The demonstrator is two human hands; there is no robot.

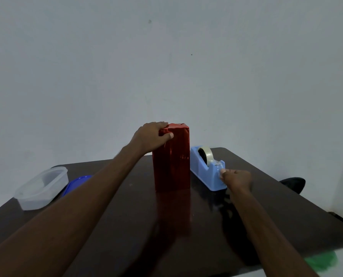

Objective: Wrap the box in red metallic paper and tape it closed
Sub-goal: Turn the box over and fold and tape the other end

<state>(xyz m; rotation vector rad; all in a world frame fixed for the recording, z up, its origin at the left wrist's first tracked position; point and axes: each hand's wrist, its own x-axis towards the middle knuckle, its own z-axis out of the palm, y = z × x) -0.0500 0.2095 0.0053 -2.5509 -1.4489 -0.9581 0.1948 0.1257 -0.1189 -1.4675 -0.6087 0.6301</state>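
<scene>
1. The left hand (153, 136) grips the top left corner of the box (171, 156), thumb on the near face and fingers over the top, pinning down the folded red paper there.
2. The box stands upright at the middle of the dark table (276, 196), long axis vertical, already covered in red paper.
3. The blue tape dispenser (206, 169) sits just right of the box, cutter end towards the person.
4. The right hand (236, 179), nearer the dispenser, pinches the clear tape (218, 166) at the cutter.
5. The open fold lies up and left of that hand, so the strip probably has to travel across and upward.
</scene>
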